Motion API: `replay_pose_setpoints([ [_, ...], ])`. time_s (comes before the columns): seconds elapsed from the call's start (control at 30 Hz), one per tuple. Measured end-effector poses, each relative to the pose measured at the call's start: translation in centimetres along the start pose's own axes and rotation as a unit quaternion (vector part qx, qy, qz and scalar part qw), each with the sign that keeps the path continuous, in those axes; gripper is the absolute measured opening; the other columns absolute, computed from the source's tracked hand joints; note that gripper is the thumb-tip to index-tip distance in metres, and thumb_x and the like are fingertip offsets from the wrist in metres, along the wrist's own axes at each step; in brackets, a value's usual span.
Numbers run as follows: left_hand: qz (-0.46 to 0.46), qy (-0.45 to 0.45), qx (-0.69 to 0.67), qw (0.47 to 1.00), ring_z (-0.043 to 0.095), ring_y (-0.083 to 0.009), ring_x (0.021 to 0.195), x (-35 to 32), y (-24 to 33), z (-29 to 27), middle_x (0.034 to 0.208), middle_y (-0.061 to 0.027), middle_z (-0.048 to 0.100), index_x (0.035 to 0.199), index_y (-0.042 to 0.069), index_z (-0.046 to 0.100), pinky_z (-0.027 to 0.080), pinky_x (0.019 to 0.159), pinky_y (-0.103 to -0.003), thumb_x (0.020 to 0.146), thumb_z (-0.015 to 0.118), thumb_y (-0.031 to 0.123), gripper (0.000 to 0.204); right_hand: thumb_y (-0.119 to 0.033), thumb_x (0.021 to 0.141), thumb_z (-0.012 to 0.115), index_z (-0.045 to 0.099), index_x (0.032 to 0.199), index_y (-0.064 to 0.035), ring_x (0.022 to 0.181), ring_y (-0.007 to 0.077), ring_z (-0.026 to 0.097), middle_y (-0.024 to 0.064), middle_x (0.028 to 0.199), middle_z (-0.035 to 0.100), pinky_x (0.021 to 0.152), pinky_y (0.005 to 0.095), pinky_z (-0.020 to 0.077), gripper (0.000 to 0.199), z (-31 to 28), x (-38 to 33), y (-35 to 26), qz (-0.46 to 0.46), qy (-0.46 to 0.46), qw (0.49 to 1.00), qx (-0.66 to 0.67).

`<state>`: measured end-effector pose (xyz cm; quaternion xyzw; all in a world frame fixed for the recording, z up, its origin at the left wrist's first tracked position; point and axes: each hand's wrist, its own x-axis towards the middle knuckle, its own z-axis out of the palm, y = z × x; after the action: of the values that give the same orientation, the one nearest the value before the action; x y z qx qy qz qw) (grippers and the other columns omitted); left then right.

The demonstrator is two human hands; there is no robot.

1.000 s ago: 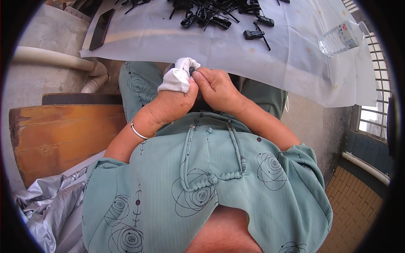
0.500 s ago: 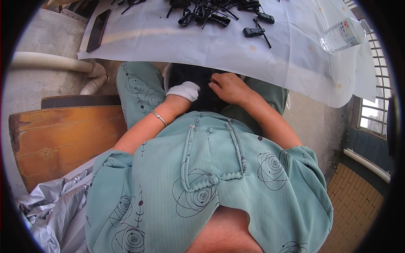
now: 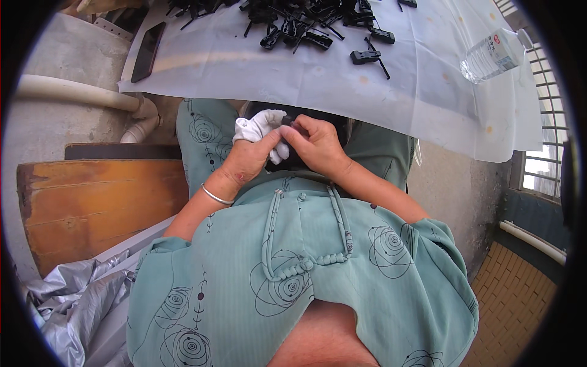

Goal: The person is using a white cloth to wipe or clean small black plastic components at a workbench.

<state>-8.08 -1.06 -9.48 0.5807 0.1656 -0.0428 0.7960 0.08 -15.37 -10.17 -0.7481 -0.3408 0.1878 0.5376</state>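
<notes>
Over my lap, just below the table's near edge, my two hands meet. White glove fabric (image 3: pixel 255 125) covers the fingers of my left hand (image 3: pixel 244 160), while its thumb is bare. A small black part (image 3: pixel 287 121) is pinched where the hands touch; its exact kind is hidden by the fingers. My right hand (image 3: pixel 319 147) is bare and closed, thumb and fingertips on that part. Behind the hands, between my knees, is a dark container, mostly covered. On the table lie several black plastic pieces with thin rods (image 3: pixel 306 27), heaped at the far middle.
A white plastic sheet (image 3: pixel 244 76) covers the table. One black piece (image 3: pixel 365 57) lies apart from the heap. A phone (image 3: pixel 148 52) rests at the left, a clear bottle (image 3: pixel 494 56) at the right. Beside me are a wooden board (image 3: pixel 104 205), a pipe (image 3: pixel 76 92) and silver fabric (image 3: pixel 79 293).
My hands have come together from slightly apart, my left turning so its bare thumb shows. A small black part is now visible between them.
</notes>
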Motion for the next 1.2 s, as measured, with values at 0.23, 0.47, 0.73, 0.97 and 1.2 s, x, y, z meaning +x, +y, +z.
replay_pose_setpoints([
  [0.23,0.033,0.035,0.096,0.994,0.052,-0.0068,0.058,-0.6,1.6,1.1,0.084,-0.0040,0.056,0.111,-0.003,0.048,0.044,0.050,-0.021,0.083,0.054,0.003,0.029,-0.026,0.091,0.051,0.055,0.076,-0.0001,0.061,0.0085,0.041,0.0016,0.063,0.048,0.057,0.0251,0.0391,0.030,-1.4,0.8,0.1,0.069,-0.080,0.988,0.116],
  [0.47,0.041,0.093,0.177,0.979,0.049,-0.0045,0.060,-0.7,1.3,1.6,0.084,-0.0033,0.056,0.108,-0.002,0.053,0.043,0.052,-0.020,0.081,0.057,0.006,0.028,-0.023,0.093,0.045,0.054,0.076,-0.0007,0.062,0.0125,0.044,0.0049,0.066,0.050,0.060,0.0271,0.0407,0.030,-1.8,0.9,0.0,0.029,-0.146,0.986,0.070],
  [0.73,0.251,0.096,0.465,0.844,0.053,-0.0141,0.082,-0.2,0.2,1.5,0.092,-0.0072,0.056,0.112,-0.005,0.050,0.045,0.074,-0.026,0.079,0.058,0.006,0.035,-0.021,0.092,0.046,0.054,0.075,0.0004,0.063,0.0063,0.040,-0.0021,0.066,0.049,0.056,0.0239,0.0378,0.029,0.6,0.5,1.5,0.105,-0.096,0.973,0.181],
  [0.97,0.112,0.054,0.188,0.974,0.054,-0.0145,0.081,0.7,-0.3,-0.2,0.095,-0.0067,0.057,0.114,0.002,0.047,0.046,0.070,-0.026,0.083,0.056,0.007,0.032,-0.020,0.088,0.052,0.059,0.086,0.0014,0.065,0.0114,0.047,0.0054,0.071,0.057,0.061,0.0269,0.0421,0.023,-1.7,1.1,0.9,0.049,-0.088,0.995,0.025],
  [1.2,-0.003,0.047,-0.045,0.998,0.048,-0.0078,0.062,0.7,-0.6,-0.4,0.085,-0.0038,0.055,0.117,0.004,0.044,0.040,0.051,-0.021,0.088,0.049,0.010,0.030,-0.014,0.082,0.061,0.060,0.086,0.0004,0.060,0.0121,0.048,0.0062,0.066,0.055,0.056,0.0274,0.0418,0.015,-2.2,0.7,2.6,-0.087,-0.113,0.990,0.009],
])
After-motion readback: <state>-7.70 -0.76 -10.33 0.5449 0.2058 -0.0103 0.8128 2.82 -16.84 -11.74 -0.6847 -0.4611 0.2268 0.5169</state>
